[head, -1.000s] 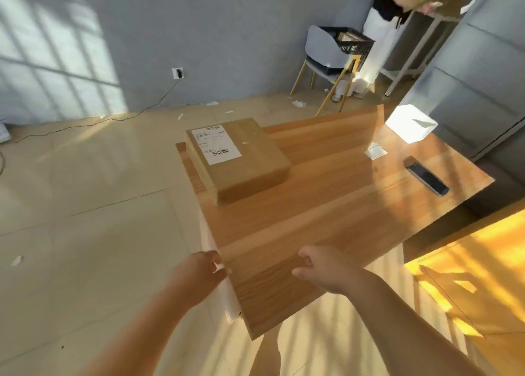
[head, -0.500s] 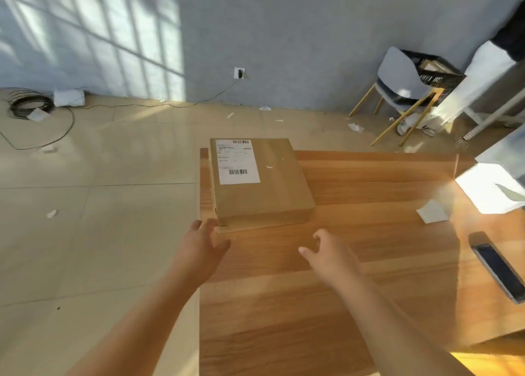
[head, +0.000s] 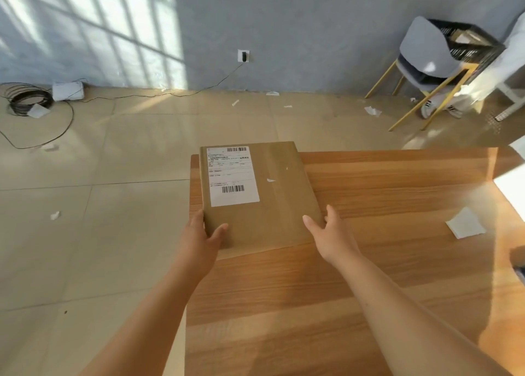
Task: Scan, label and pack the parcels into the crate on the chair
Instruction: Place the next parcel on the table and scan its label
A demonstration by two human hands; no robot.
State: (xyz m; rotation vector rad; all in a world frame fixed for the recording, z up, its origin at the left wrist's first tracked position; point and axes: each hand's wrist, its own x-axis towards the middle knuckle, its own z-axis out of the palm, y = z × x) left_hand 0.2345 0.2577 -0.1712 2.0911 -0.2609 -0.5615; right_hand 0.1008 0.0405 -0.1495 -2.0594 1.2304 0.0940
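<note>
A flat brown cardboard parcel [head: 272,205] lies at the far left corner of the wooden table [head: 369,262], with a white barcode label [head: 233,175] on its top. My left hand [head: 203,236] grips its near left corner, thumb on top and fingers down the left side. My right hand [head: 331,233] straddles the near right corner, its thumb and fingers straight and touching the box. The black crate [head: 466,43] sits on a grey chair [head: 423,52] with yellow legs at the far right, something brown inside it.
A white paper slip [head: 466,226] lies on the table to the right, and a dark phone [head: 520,270] shows at the right edge. Another person in white trousers [head: 488,74] stands by the chair. Coiled cable [head: 27,97] and paper scraps litter the floor.
Both hands left the table's near edge and reached forward to the parcel; now they are on its near corners. The view swung left and closer to the parcel.
</note>
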